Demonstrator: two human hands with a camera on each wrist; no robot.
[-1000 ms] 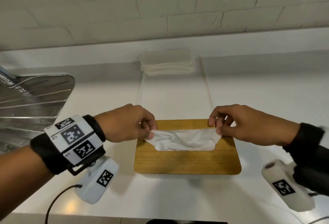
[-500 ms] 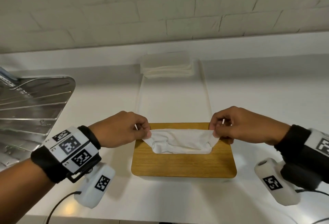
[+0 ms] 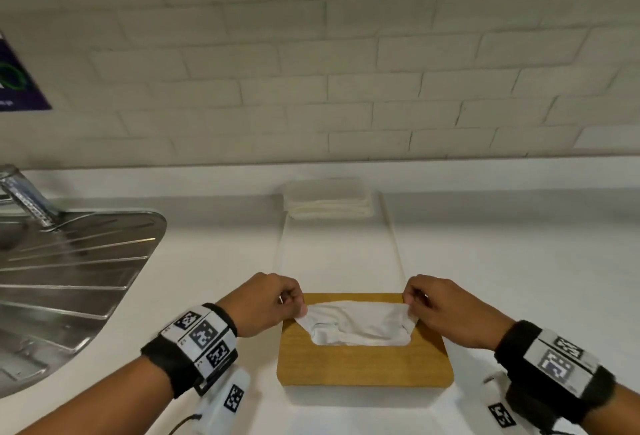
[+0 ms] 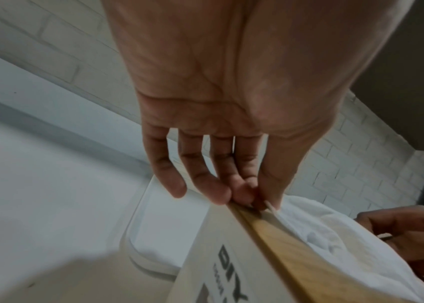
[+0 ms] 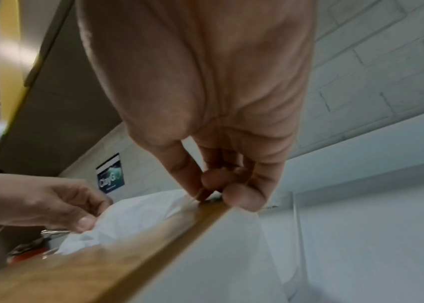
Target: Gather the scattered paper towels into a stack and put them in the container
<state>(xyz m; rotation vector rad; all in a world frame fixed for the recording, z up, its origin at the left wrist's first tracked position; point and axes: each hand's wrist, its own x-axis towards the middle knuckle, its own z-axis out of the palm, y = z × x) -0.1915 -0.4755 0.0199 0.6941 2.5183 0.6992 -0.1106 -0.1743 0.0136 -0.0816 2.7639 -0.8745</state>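
Observation:
A white paper towel [image 3: 356, 322] sticks out of the slot in the wooden lid [image 3: 363, 363] of a white container. My left hand [image 3: 277, 299] pinches the towel's left corner and my right hand [image 3: 429, 303] pinches its right corner, stretching it flat across the lid's far side. The left wrist view has the thumb and fingertips [image 4: 242, 191] closed on the towel [image 4: 317, 225] at the lid's edge [image 4: 281, 242]. In the right wrist view the fingers [image 5: 231, 190] grip the towel [image 5: 138, 217] above the lid [image 5: 117, 256]. A folded stack of paper towels [image 3: 327, 201] lies far back by the wall.
A clear tray [image 3: 394, 244] reaches from the container back to the stack. A steel sink drainboard [image 3: 69, 279] fills the left side, a faucet [image 3: 24, 197] above it. White brick wall [image 3: 346, 71] stands behind the counter, a dark poster [image 3: 17, 78] at its left.
Both hands have pulled the towel's corners apart, so it went from crumpled to stretched flat over the lid. The head camera tilted up, showing more wall.

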